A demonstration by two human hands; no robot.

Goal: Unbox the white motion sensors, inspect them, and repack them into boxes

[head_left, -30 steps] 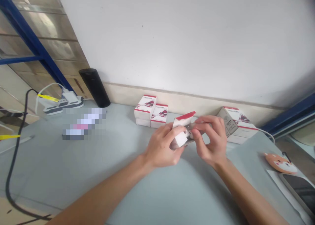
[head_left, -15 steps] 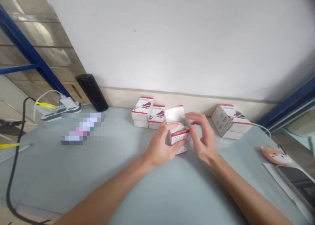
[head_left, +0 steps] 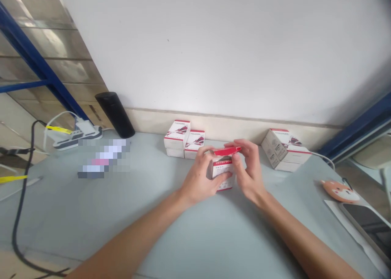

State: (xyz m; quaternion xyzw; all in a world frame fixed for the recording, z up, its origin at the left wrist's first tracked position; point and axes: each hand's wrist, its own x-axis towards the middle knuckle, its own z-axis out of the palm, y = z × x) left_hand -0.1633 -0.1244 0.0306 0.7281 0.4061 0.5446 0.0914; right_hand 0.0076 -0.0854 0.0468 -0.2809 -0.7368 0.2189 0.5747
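Observation:
A small white carton with red trim [head_left: 222, 170] stands upright on the grey table [head_left: 122, 205]. My left hand [head_left: 200, 179] is wrapped round its left side. My right hand [head_left: 249, 171] grips its right side, with the fingers pressing on the red lid flap at the top. The flap lies nearly flat over the opening. What is inside the carton is hidden.
Two stacked matching cartons [head_left: 184, 138] stand behind by the wall, and another pile [head_left: 285, 148] to the right. A black cylinder [head_left: 115, 114] and a power strip [head_left: 75, 132] are at the back left. A black cable [head_left: 18, 214] runs down the left; an orange mouse [head_left: 339, 190] lies right.
The carton was turned upright and set on the table. Its open white flap has been folded down, so the red lid now covers the top. Both hands stayed on it.

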